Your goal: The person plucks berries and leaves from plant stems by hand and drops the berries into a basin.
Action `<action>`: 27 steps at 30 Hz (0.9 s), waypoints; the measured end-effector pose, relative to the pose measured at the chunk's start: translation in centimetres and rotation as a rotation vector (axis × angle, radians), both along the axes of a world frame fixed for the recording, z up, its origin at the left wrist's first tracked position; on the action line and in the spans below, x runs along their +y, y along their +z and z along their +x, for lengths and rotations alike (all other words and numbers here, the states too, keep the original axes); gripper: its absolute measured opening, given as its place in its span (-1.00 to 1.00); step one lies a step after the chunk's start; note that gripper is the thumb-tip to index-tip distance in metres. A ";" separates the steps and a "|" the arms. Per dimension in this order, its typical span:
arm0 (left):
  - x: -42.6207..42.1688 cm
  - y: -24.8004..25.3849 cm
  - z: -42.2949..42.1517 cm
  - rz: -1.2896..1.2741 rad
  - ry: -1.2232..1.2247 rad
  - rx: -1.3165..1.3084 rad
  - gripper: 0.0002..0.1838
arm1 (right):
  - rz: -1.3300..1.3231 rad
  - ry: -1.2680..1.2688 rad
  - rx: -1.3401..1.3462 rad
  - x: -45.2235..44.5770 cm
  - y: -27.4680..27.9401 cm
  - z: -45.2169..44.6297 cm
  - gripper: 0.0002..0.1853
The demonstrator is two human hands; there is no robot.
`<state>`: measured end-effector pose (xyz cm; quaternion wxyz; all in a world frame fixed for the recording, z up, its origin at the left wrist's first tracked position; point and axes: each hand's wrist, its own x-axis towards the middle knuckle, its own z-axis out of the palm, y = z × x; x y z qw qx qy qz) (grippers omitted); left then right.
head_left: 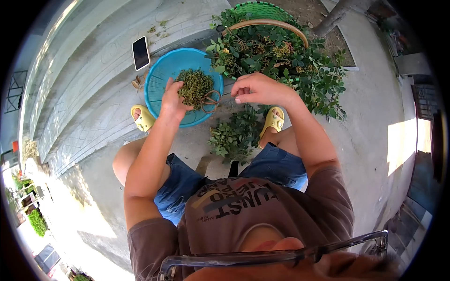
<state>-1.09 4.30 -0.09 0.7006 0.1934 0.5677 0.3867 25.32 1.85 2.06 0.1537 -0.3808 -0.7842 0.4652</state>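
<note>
A blue plastic basin [157,91] stands on the concrete in front of me, with a heap of small green berries [194,86] in it. My left hand [174,101] is over the basin at the heap's left edge, thumb and fingers apart. Scissors with brown loop handles [211,101] lie at the heap's right side, their blades not visible. Just right of the basin my right hand [253,89] hangs in the air with curled fingers, in front of the leafy cuttings; whether it holds anything is too small to tell.
A green basket [262,8] with a brown handle [269,22] is full of leafy branches [281,51]. A phone [140,53] lies on the step [103,47]. More leafy sprigs [234,136] lie between my feet. A tree trunk [333,18] rises behind.
</note>
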 end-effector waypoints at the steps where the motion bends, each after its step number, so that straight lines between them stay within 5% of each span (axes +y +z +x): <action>1: 0.2 -0.1 0.0 -0.053 -0.002 0.083 -0.25 | 0.000 -0.012 -0.007 0.0 -0.1 0.2 -0.80; 5: 0.1 -0.5 0.8 0.000 0.008 0.158 -0.35 | 0.174 -0.270 -0.159 1.6 -0.5 3.0 -0.79; 7: -0.1 -0.3 0.9 0.144 -0.134 -0.171 -0.50 | 0.300 -0.531 -0.269 3.0 -1.0 5.6 -0.81; 10: -0.7 1.2 2.8 0.161 -0.235 -0.323 -0.62 | 0.447 -0.828 -0.429 4.4 -2.1 8.9 -0.84; 15: -1.2 2.3 5.0 0.118 -0.324 -0.352 -0.74 | 0.307 -0.745 -0.722 4.9 -3.8 10.6 -0.53; 19: -1.1 2.2 5.6 0.112 -0.346 -0.365 -0.75 | 0.245 -0.747 -0.780 5.7 -4.3 10.8 -0.72; 27: -1.1 2.6 6.5 0.122 -0.382 -0.320 -0.77 | 0.419 -1.057 0.111 5.6 -1.4 11.9 -0.80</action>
